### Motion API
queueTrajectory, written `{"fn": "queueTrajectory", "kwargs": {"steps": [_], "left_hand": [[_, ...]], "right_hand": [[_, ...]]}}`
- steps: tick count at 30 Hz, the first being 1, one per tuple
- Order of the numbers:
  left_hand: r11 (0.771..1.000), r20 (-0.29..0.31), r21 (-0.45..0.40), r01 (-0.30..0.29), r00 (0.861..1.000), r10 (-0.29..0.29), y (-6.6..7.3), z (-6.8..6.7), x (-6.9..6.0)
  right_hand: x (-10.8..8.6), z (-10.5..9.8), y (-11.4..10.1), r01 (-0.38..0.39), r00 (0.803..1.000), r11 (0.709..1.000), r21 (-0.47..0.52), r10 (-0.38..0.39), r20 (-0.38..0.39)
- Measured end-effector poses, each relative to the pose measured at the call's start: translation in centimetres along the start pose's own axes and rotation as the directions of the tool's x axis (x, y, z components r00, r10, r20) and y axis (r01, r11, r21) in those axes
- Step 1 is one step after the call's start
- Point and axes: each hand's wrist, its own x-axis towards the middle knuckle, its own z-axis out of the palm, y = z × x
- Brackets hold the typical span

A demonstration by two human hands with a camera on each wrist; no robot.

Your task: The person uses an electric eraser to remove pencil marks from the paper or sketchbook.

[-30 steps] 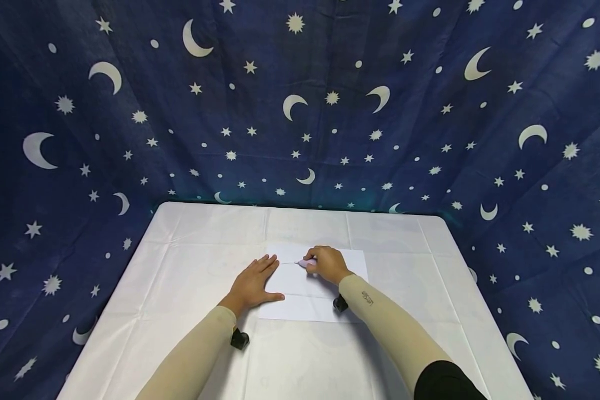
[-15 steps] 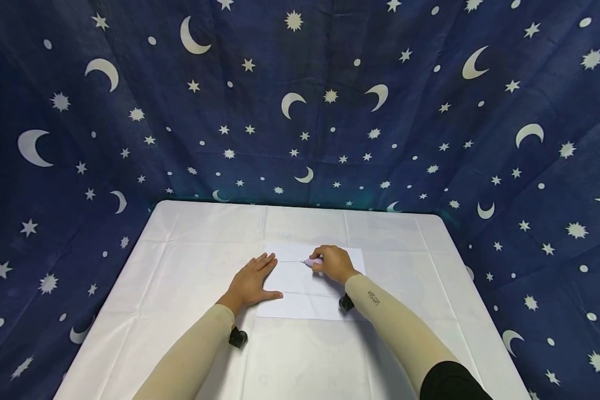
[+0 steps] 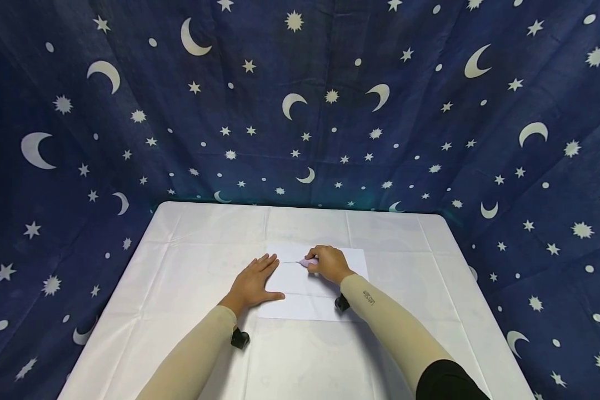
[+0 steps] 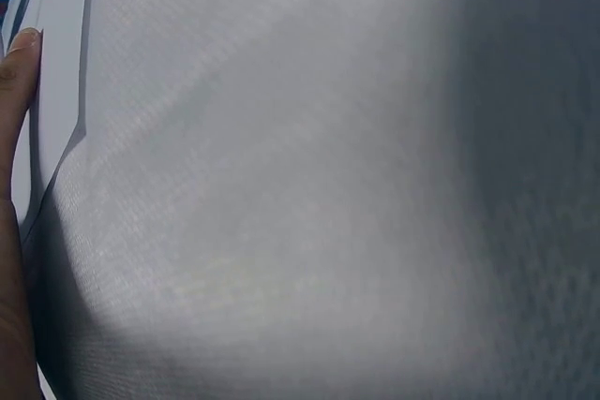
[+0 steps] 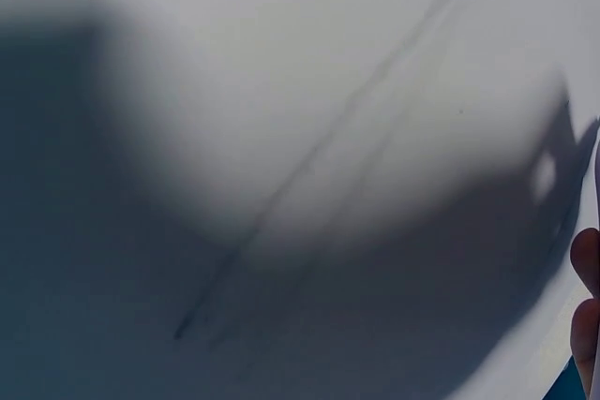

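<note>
A white sheet of paper (image 3: pixel 300 306) lies on the white-covered table. My left hand (image 3: pixel 251 283) rests with spread, straight fingers at its left edge, its thumb (image 4: pixel 21 77) lying over the paper in the left wrist view. In my right hand (image 3: pixel 331 264) I grip a small lilac tool (image 3: pixel 308 261) with a narrow tip pointing left; its exact kind is too small to tell. The tip meets the right end of a thin dark line (image 3: pixel 289 262) on the upper part of the paper. Only a few curled fingertips (image 5: pixel 585 259) show at the right wrist view's edge.
A creased white cloth (image 3: pixel 205 233) covers the table, with rounded far corners. Dark blue curtains (image 3: pixel 260 111) with moons and stars hang behind and at both sides. A small black camera sits under each wrist.
My right hand with the lilac tool slid slightly right along the line, then came back left. The left hand stays in place on the paper.
</note>
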Motion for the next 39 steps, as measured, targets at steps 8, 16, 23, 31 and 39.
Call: {"fn": "queueTrajectory", "kwargs": {"steps": [8, 16, 23, 31, 39], "left_hand": [[1.0, -0.009, 0.015, 0.0, 1.0, 0.001, 0.0, 0.1, 0.0], [1.0, -0.023, 0.007, -0.005, 1.0, 0.005, -0.1, 0.1, -0.1], [1.0, -0.007, 0.007, -0.003, 1.0, 0.003, -0.2, 0.2, 0.0], [1.0, 0.002, 0.018, 0.008, 1.0, -0.009, -0.1, 0.2, 0.0], [1.0, -0.006, 0.009, -0.002, 1.0, 0.002, 0.0, 0.1, 0.0]], "right_hand": [[-0.6, -0.4, 1.1, -0.019, 1.0, 1.0, 0.001, 0.019, -0.012], [-0.6, -0.3, 1.4, -0.015, 1.0, 1.0, 0.02, 0.015, -0.006], [-0.1, 0.1, 0.5, -0.005, 1.0, 1.0, 0.023, 0.005, -0.004], [-0.3, -0.3, 0.4, -0.01, 1.0, 1.0, 0.003, 0.01, 0.002], [-1.1, -0.8, 1.3, -0.021, 1.0, 1.0, -0.002, 0.021, -0.02]]}}
